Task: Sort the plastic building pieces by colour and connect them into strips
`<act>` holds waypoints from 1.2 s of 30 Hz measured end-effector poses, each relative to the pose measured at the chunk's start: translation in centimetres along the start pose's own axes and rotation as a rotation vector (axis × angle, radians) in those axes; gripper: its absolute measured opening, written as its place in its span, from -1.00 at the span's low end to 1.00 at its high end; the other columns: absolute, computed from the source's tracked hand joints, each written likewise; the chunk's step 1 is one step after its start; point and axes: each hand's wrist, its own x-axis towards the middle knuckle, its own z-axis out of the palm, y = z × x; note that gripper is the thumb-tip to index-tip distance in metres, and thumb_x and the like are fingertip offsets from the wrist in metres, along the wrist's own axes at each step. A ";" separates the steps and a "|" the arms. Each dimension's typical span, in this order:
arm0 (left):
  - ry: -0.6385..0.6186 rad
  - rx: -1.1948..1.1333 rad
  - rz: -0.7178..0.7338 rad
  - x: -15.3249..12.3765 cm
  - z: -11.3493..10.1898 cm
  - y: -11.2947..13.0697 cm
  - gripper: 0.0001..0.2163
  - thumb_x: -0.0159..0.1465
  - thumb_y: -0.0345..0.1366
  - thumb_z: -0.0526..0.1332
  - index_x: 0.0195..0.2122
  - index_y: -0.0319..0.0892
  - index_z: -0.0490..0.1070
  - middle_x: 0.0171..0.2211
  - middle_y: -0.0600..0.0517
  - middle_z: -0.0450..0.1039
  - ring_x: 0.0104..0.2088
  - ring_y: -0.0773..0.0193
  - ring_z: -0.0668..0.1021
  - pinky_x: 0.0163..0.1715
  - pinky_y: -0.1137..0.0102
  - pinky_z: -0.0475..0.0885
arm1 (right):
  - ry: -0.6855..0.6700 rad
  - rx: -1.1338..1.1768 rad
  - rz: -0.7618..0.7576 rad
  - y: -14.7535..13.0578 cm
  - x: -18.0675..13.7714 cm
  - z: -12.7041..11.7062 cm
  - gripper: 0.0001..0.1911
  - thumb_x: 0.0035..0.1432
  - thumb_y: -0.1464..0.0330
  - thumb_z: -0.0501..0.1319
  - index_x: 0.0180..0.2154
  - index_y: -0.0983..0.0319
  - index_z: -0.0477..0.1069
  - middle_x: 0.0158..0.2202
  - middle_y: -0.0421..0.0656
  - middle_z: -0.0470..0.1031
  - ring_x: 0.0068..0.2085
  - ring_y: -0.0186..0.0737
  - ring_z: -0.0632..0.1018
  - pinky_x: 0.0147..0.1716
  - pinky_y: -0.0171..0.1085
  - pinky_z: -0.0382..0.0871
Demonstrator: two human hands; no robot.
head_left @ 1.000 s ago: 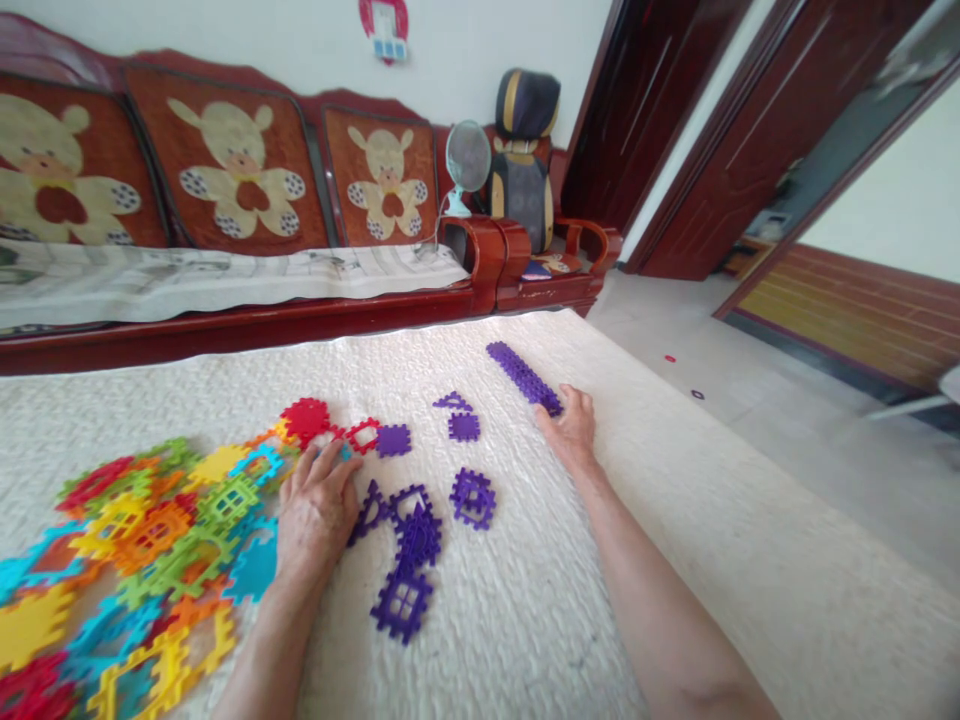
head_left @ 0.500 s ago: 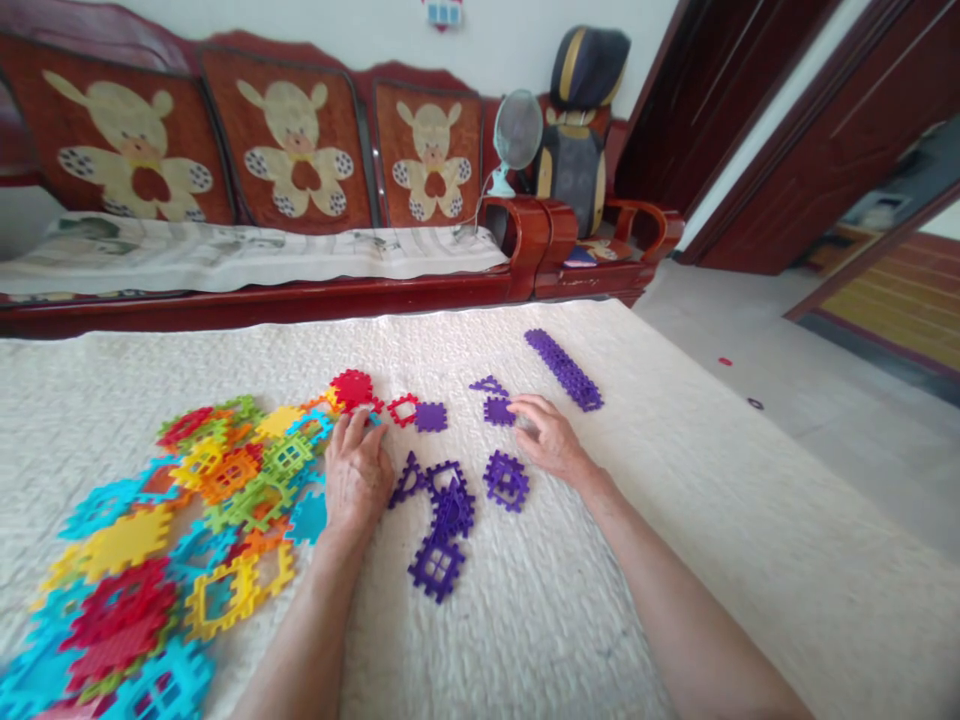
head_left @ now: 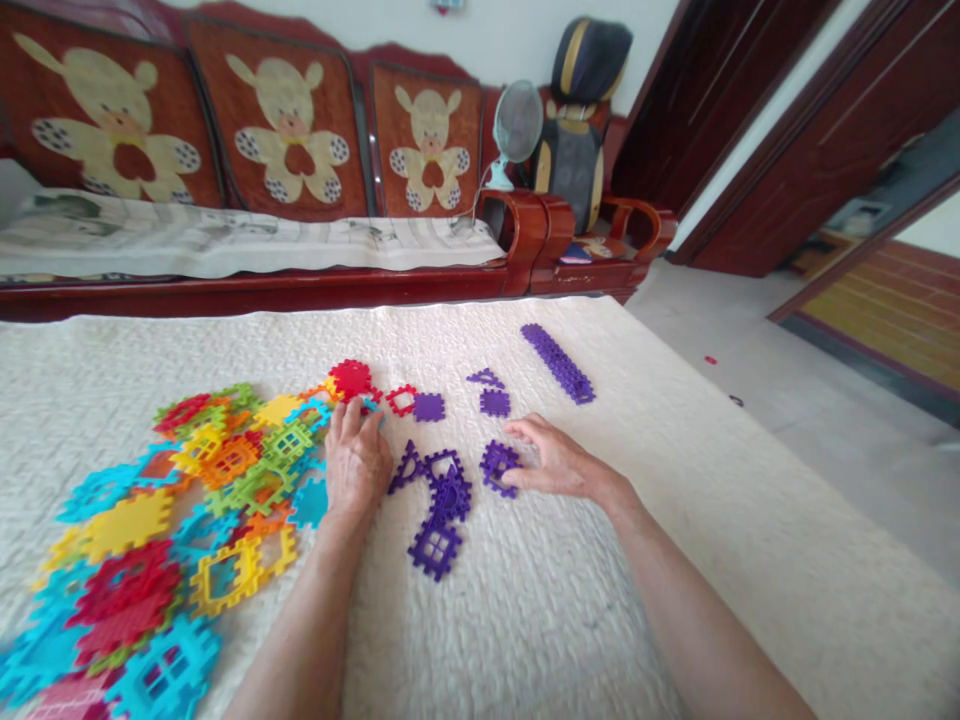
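My left hand (head_left: 358, 460) lies palm down at the right edge of a mixed-colour heap, fingers stretched forward beside a small blue piece (head_left: 370, 405); what is under the palm is hidden. My right hand (head_left: 559, 462) reaches in from the right, thumb and fingers apart at the right edge of a purple square building piece (head_left: 498, 468). The thumb tip overlaps that piece; whether it presses on it I cannot tell. Beyond lie a solid purple square (head_left: 495, 403) and a purple triangle (head_left: 486, 378). Between my hands is a cluster of purple pieces (head_left: 436, 550), including a window-shaped one.
Interlocking plastic pieces in red, yellow, blue, green and orange (head_left: 127, 522) cover the table's left. A purple row of overlapping pieces (head_left: 557, 362) lies far right. Another solid purple square (head_left: 430, 406) sits beside a red frame (head_left: 401, 400). A wooden sofa (head_left: 315, 285) stands behind the cream-covered table (head_left: 600, 620).
My right hand has come back toward me, from the solid purple square to the purple square piece nearer me. My left hand stays about where it was. The view has shifted slightly.
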 end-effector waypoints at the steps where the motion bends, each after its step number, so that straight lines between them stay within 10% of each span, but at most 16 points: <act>1: 0.007 -0.001 0.006 0.0 0.1 0.0 -0.63 0.28 -0.39 0.03 0.00 -0.15 0.54 0.24 -0.16 0.34 0.35 -0.08 0.22 0.27 -0.04 0.25 | -0.015 -0.039 -0.008 -0.6 -0.5 0.2 -0.35 -0.08 0.22 0.46 0.08 0.16 0.41 0.00 -0.07 0.45 0.00 -0.07 0.52 0.02 -0.09 0.44; 11: -0.032 0.032 0.017 0.0 0.0 0.0 -0.62 0.30 -0.39 0.01 0.00 -0.20 0.55 0.26 -0.19 0.31 0.31 -0.10 0.26 0.25 -0.03 0.26 | -0.062 -0.206 -0.143 -2.2 -0.1 1.4 -0.37 -0.05 0.56 0.20 0.12 0.17 0.37 0.10 -0.03 0.44 0.13 -0.04 0.45 0.17 -0.05 0.35; 21: 0.009 0.027 0.042 -0.1 0.2 -0.2 -0.63 0.26 -0.40 0.04 -0.01 -0.10 0.55 0.22 -0.12 0.35 0.28 -0.06 0.30 0.23 0.00 0.27 | 0.146 -0.233 -0.148 3.2 -0.3 -1.5 -0.26 -0.11 0.64 0.05 0.14 0.14 0.38 0.31 -0.05 0.26 0.33 -0.06 0.29 0.30 0.04 0.21; 30: 0.032 0.015 0.060 0.0 0.4 -0.5 -0.67 0.28 -0.41 0.06 -0.04 -0.17 0.55 0.21 -0.17 0.35 0.27 -0.08 0.30 0.24 0.00 0.26 | 0.310 -0.453 0.596 1.7 -0.2 0.4 -0.45 0.23 0.05 0.18 0.09 0.29 0.37 -0.04 0.14 0.43 -0.01 0.13 0.51 -0.03 -0.01 0.40; 36: 0.082 0.048 0.120 -0.1 0.6 -0.7 -0.70 0.28 -0.42 0.07 -0.08 -0.15 0.55 0.18 -0.14 0.38 0.23 -0.04 0.35 0.21 0.03 0.30 | 0.209 -0.450 0.384 1.0 0.9 0.5 -0.60 0.16 0.24 0.24 0.02 0.25 0.42 -0.02 0.03 0.42 0.06 0.01 0.44 0.10 -0.10 0.31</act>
